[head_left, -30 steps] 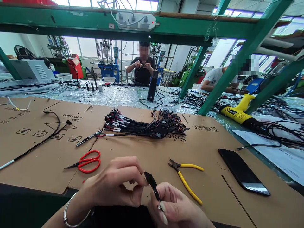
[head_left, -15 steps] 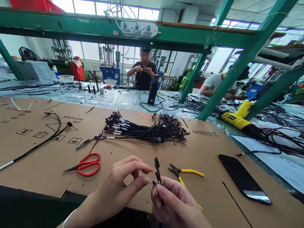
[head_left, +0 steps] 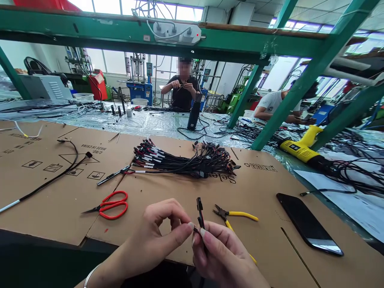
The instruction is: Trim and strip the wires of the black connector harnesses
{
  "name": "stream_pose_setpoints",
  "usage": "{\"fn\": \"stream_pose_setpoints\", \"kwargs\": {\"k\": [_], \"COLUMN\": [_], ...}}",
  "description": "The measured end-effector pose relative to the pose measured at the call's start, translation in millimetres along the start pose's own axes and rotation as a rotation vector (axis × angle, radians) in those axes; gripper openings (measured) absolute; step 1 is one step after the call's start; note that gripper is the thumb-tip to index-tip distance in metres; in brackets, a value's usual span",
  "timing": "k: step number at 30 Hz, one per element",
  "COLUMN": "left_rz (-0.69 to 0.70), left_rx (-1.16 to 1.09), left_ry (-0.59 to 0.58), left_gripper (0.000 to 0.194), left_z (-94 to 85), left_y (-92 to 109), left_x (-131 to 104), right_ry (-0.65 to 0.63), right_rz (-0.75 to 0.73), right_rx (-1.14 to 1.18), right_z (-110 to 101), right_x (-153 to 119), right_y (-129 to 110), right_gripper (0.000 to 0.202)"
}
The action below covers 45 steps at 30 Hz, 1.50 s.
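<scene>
Between the fingers of my right hand (head_left: 223, 252) is a thin dark cable with a black connector (head_left: 199, 204) standing up above the fingertips. My left hand (head_left: 165, 232) pinches a small dark end of the same cable between thumb and index finger, close to the right thumb. Behind my hands lies a bundle of black cables (head_left: 183, 162) with white labels and small connectors. Red-handled scissors (head_left: 112, 205) are to the left of my left hand, and yellow-handled cutters (head_left: 241, 216) lie partly behind my right hand.
A black phone (head_left: 309, 224) rests on the cardboard (head_left: 258, 192) at the right, near a yellow heat gun (head_left: 300, 150). Tweezers (head_left: 112, 176) and a separate cable (head_left: 48, 182) lie left. Green beams (head_left: 228, 44) cross above. Two people sit beyond the table.
My left thumb and index finger have closed together on the small cable end beside my right fingertips. The view has shifted very slightly.
</scene>
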<state>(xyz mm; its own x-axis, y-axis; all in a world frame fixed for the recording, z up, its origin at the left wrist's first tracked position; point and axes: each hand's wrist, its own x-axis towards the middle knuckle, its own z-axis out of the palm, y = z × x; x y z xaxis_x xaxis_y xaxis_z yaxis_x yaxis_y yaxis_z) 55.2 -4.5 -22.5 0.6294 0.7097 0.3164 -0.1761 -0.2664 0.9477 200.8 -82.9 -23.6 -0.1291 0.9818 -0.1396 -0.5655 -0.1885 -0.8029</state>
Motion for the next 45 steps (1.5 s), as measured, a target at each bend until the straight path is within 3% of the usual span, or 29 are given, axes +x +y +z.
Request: {"fn": "stream_pose_setpoints", "kwargs": {"k": [5,8,13,18,21,25,27,29,34,39,45], "left_rz": [-0.206,-0.255,-0.172,-0.099,-0.088,-0.053,-0.112,-0.134,-0.098,-0.106,-0.107], "left_rx": [-0.394,-0.538,-0.509,-0.585,-0.46,-0.291,-0.356,-0.348,-0.137,-0.158,-0.171], "left_ry": [0.058,0.078,0.094,-0.064,0.007,0.052,-0.006,-0.024,0.03,0.048,0.074], "left_gripper": [0.026,0.029,0.021,0.011,0.014,0.018,0.019,0.018,0.01,0.012,0.015], "left_z": [9.2,14.8,17.5,20.6,22.6,27.5,32.3,37.2,42.9,44.7,46.0], "left_y": [-6.1,-10.9,-11.5,-10.7,-11.2,-10.1,-8.6,-6.8,-2.9,2.2,3.8], "left_x": [0.8,-1.4,-2.9,-0.5,-0.9,-1.9,-1.9,-1.7,-2.6,-1.3,0.0], "right_ry": [-0.03,-0.019,0.006,-0.005,0.019,0.282,0.259,0.184,0.143,0.159,0.103], "right_rz": [-0.054,-0.064,-0.039,-0.061,-0.085,-0.525,-0.719,-0.806,-0.77,-0.786,-0.798], "right_rx": [-0.014,-0.002,0.016,-0.048,-0.164,-0.837,-1.14,-1.297,-1.326,-1.316,-1.342], "right_z": [-0.6,-1.3,-2.3,-6.5,-12.7,-19.8,-20.3,-19.2,-14.7,-14.2,-18.9], "right_x": [2.8,3.5,4.6,4.6,-0.3,-9.9,-13.4,-15.8,-20.8,-24.8,-22.9], "right_y": [5.1,9.4,11.1,15.8,13.4,-8.2,-21.2,-30.8,-39.9,-39.6,-36.4], "right_gripper": [0.023,0.023,0.026,0.032,0.028,0.007,0.011,0.02,0.021,0.013,0.018]}}
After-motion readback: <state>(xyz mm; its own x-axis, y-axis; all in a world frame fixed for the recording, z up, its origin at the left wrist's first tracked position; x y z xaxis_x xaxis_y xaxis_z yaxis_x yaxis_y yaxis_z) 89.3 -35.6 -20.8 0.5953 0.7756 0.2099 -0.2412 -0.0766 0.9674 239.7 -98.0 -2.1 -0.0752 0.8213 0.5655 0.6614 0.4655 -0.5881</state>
